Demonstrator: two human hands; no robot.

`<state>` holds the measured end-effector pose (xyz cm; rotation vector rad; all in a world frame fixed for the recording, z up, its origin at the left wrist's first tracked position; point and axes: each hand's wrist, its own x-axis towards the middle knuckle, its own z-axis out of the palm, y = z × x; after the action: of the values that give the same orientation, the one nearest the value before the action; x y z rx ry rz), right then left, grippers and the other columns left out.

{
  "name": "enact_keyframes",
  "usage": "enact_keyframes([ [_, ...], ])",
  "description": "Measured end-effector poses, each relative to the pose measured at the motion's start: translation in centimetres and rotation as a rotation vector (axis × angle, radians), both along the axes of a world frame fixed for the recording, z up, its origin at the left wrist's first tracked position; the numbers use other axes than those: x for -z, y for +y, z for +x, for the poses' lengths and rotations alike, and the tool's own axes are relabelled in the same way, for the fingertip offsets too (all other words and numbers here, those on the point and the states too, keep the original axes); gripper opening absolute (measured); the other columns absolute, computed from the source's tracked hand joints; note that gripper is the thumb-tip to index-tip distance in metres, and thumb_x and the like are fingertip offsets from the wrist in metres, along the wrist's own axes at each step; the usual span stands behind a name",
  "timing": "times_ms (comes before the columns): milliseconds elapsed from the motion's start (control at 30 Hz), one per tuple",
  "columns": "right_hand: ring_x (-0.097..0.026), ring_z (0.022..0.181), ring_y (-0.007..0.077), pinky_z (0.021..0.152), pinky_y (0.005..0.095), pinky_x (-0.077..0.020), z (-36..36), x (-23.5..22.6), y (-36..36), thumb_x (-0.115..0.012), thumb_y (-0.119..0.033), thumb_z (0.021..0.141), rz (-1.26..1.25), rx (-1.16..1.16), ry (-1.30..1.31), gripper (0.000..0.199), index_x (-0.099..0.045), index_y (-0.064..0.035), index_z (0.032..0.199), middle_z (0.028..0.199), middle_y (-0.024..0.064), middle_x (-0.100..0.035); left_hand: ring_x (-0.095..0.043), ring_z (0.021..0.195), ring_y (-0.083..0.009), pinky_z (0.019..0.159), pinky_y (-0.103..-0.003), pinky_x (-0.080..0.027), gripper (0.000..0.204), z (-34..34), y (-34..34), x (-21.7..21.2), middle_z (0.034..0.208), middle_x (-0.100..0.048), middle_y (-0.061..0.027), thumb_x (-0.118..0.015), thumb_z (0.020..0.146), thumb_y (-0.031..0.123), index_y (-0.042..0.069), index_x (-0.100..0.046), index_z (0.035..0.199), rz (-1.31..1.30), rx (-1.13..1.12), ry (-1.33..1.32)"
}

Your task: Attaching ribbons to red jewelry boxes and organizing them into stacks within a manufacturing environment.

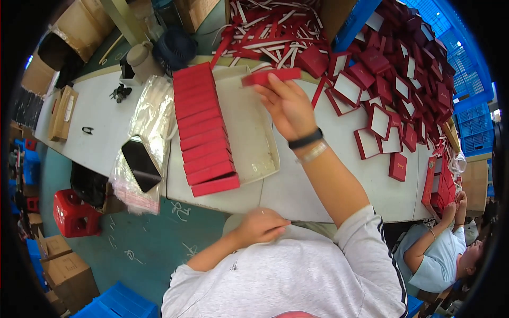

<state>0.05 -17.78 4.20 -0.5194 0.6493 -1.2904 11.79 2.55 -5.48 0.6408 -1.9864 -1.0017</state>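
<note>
My right hand (289, 106) is raised over the far part of a shallow cream tray (249, 153). Its fingers pinch a slim red box (271, 78), slightly blurred. On the left side of that tray stands a long row of red boxes (204, 124), packed one against another toward me. My left hand (262, 227) rests by my lap, just off the table's front edge. Its fingers are curled, and whatever may lie inside them is hidden.
A large heap of dark red boxes (379, 69) covers the right side; red and white ribbons (275, 32) pile up behind. Left of the tray lie clear plastic bags (151, 106) and a phone (141, 163). A co-worker (442, 249) handles boxes at the right. A red stool (77, 212) stands at left.
</note>
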Motion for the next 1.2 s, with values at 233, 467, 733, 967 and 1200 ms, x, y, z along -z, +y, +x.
enact_keyframes([
  [233,-0.063,0.093,0.0252,0.074,0.0299,-0.0499,6.3,2.5,-8.6,-0.057,-0.013,0.089,0.15,-0.029,0.072,0.012,-0.055,-0.0013,0.092,0.09,0.0124,-0.064,-0.06,0.072,-0.0249,0.063,-0.034,-0.048,0.017,0.3,-1.2,-0.1,0.079,-0.061,-0.0094,-0.064,0.081,0.013,0.004,-0.063,0.095,0.149,-0.024,0.026],
  [467,-0.067,0.079,0.0247,0.064,0.0272,-0.0496,7.4,0.9,-7.2,-0.059,-0.013,0.087,-0.027,0.108,0.165,0.016,-0.053,0.0008,0.09,0.087,0.0157,-0.065,-0.06,0.076,-0.0258,0.066,-0.035,-0.048,0.016,1.3,-2.0,0.0,0.084,-0.062,-0.0097,-0.065,0.08,0.009,0.002,-0.062,0.095,0.164,0.027,0.12],
  [733,-0.067,0.071,0.0203,0.06,0.0256,-0.0486,-1.3,-2.0,8.9,-0.054,-0.015,0.089,-0.029,0.18,0.359,0.018,-0.06,0.0015,0.094,0.084,0.0134,-0.067,-0.059,0.082,-0.0239,0.066,-0.034,-0.049,0.024,8.1,-1.5,-2.3,0.088,-0.062,-0.0101,-0.072,0.073,0.007,0.005,-0.064,0.096,-0.028,-0.047,0.165],
  [967,-0.067,0.072,0.0208,0.061,0.0257,-0.0506,-1.4,-1.2,16.7,-0.052,-0.013,0.09,0.201,-0.118,0.263,0.021,-0.057,0.0047,0.1,0.087,0.0134,-0.066,-0.043,0.118,-0.037,0.102,-0.052,-0.029,0.049,10.7,-5.2,-8.0,0.132,-0.045,-0.0102,-0.074,0.056,0.006,0.021,-0.068,0.102,-0.287,-0.722,-0.599],
  [1200,-0.066,0.081,0.0192,0.067,0.0252,-0.0507,0.0,0.7,16.5,-0.05,-0.015,0.093,0.138,-0.271,0.155,0.023,-0.057,0.0036,0.104,0.092,0.0127,-0.065,-0.036,0.127,-0.0394,0.103,-0.046,-0.032,0.049,9.8,-5.5,-3.2,0.126,-0.052,-0.0113,-0.065,0.06,-0.006,0.013,-0.066,0.105,-0.308,-0.792,-0.281],
])
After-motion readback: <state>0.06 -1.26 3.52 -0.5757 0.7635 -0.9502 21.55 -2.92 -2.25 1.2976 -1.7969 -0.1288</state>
